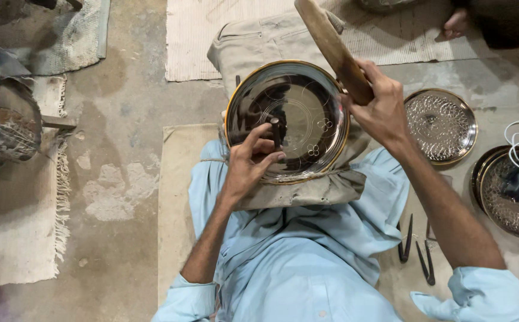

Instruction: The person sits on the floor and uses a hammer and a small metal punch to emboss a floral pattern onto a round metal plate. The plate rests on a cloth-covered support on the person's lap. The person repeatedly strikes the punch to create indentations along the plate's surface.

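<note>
A round shiny metal plate [298, 98] with a brass-coloured rim and engraved flower marks rests on a beige cloth-covered support over my lap. My left hand [248, 160] pinches a small dark metal punch [275, 128] held upright on the plate's surface. Above the plate's right edge, my right hand [380, 106] grips a wooden mallet [332, 48] that is raised and tilted.
An engraved metal plate [441, 125] lies to the right, and a stack of similar plates [510, 200] with a white cable on top sits further right. Dark metal tools [417, 250] lie by my right knee. Another person's foot [457, 24] shows at top right. Mats and a bare concrete floor [122, 149] lie to the left.
</note>
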